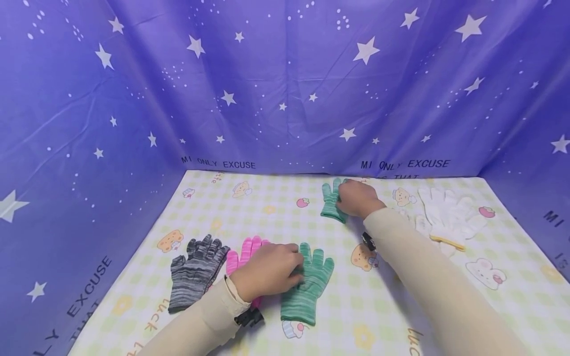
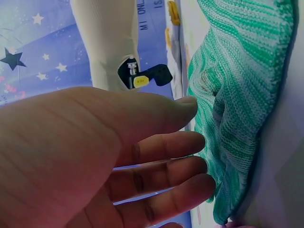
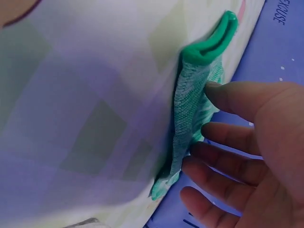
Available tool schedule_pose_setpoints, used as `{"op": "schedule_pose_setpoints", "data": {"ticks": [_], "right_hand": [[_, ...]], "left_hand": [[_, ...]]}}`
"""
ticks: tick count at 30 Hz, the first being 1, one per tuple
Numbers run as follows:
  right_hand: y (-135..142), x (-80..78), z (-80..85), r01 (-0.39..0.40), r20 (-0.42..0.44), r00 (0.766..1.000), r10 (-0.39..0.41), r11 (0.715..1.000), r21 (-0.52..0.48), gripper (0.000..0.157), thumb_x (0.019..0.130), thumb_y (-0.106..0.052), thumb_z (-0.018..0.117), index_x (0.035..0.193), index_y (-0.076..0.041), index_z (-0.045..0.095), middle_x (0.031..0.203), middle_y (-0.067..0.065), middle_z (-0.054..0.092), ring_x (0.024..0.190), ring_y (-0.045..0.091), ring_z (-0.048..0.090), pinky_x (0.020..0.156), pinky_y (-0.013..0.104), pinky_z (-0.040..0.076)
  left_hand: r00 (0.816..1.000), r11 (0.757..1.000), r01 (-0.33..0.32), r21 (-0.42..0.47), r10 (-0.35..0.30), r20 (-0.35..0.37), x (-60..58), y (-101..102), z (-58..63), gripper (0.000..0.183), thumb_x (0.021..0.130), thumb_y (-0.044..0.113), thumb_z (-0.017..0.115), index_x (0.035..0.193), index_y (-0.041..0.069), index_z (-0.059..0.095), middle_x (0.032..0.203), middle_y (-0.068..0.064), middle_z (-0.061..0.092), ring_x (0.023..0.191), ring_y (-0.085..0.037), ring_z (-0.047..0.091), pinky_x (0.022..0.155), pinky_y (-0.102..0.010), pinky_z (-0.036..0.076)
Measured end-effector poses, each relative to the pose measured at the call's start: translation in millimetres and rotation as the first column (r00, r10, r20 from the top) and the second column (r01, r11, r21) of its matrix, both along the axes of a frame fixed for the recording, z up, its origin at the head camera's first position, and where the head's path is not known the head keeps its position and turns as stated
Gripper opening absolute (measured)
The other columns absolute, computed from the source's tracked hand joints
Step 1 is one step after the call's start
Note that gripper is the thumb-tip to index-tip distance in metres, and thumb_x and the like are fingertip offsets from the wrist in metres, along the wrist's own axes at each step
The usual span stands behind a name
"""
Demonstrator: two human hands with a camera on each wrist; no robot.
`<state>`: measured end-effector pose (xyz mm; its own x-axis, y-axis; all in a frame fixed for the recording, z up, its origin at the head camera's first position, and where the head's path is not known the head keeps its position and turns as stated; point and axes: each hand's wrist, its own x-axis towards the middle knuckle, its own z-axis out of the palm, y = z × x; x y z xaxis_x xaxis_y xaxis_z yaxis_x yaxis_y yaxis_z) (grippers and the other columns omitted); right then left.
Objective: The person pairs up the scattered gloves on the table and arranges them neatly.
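A green striped knit glove (image 1: 305, 299) lies flat near the front middle, fingers pointing away. My left hand (image 1: 268, 271) is at its left edge; in the left wrist view the thumb and loosely bent fingers are beside the green knit (image 2: 247, 76), gripping nothing. Farther back lies a second green striped glove (image 1: 331, 203). Over its right side is my right hand (image 1: 357, 198), whose relaxed fingers are at the fabric (image 3: 190, 99) in the right wrist view without closing round it. Partly hidden under my left hand and forearm is a pink glove (image 1: 245, 253).
A grey-and-black striped glove (image 1: 195, 272) lies to the left of the pink one. White gloves (image 1: 450, 212) with a yellow-edged cuff are at the back right, partly behind my right forearm. A checked cloth (image 1: 276, 217) covers the table, and a purple star-patterned curtain (image 1: 285, 89) stands behind.
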<state>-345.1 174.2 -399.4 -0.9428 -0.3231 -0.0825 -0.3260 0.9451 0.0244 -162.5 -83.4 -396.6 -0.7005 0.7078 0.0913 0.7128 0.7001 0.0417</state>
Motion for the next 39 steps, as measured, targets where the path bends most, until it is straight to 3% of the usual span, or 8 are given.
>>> {"op": "schedule_pose_setpoints", "data": {"ticks": [8,15,21,29,39], "right_hand": [[-1,-0.7,3.1,0.078,0.08,0.994,-0.074,0.995,-0.059,0.027,0.083,-0.037,0.07,0.07,-0.016,0.059,0.077,0.002,0.06,0.071,0.021,0.055,0.061,0.04,0.048],[-1,0.9,9.9,0.146,0.087,0.987,-0.138,0.985,-0.093,0.022,0.078,-0.034,0.077,0.071,-0.017,0.065,0.082,0.003,0.064,0.076,0.024,0.057,0.066,0.043,0.049],[-3,-0.1,9.3,0.157,0.094,0.985,-0.147,0.982,-0.105,0.017,0.079,-0.032,0.077,0.077,-0.018,0.068,0.088,0.003,0.066,0.081,0.024,0.058,0.068,0.045,0.05],[3,2.2,8.4,0.153,0.078,0.986,-0.144,0.981,-0.122,0.021,0.082,-0.026,0.074,0.101,-0.018,0.073,0.108,0.005,0.069,0.097,0.03,0.062,0.075,0.051,0.051],[12,11.3,20.3,0.124,0.015,0.992,-0.123,0.978,-0.17,0.017,0.083,-0.023,0.07,0.099,-0.021,0.075,0.11,0.004,0.069,0.098,0.028,0.063,0.075,0.051,0.051]], "left_hand": [[0.999,0.999,0.031,-0.013,-0.031,0.011,-0.5,0,-2.5,0.019,0.078,0.04,0.075,0.08,0.024,0.066,0.076,0.012,0.048,0.058,-0.002,0.044,0.054,-0.021,0.041],[0.999,0.999,0.041,-0.032,-0.041,0.008,-0.4,2,-1.5,0.018,0.078,0.039,0.075,0.083,0.023,0.068,0.075,0.011,0.048,0.058,-0.003,0.044,0.054,-0.022,0.041],[1.0,0.999,0.025,-0.044,-0.025,0.011,-0.2,2,-2.1,0.02,0.079,0.042,0.073,0.081,0.023,0.066,0.074,0.011,0.045,0.058,-0.004,0.043,0.053,-0.022,0.039],[0.999,1.0,0.03,-0.005,-0.03,-0.029,-2.1,3,-0.2,0.023,0.082,0.044,0.069,0.09,0.022,0.066,0.076,0.012,0.048,0.063,-0.004,0.046,0.056,-0.025,0.041],[0.999,0.999,0.023,0.028,-0.022,-0.042,-3.6,0,1.1,0.023,0.082,0.043,0.069,0.093,0.023,0.068,0.077,0.012,0.049,0.064,-0.003,0.047,0.057,-0.027,0.042]]}}
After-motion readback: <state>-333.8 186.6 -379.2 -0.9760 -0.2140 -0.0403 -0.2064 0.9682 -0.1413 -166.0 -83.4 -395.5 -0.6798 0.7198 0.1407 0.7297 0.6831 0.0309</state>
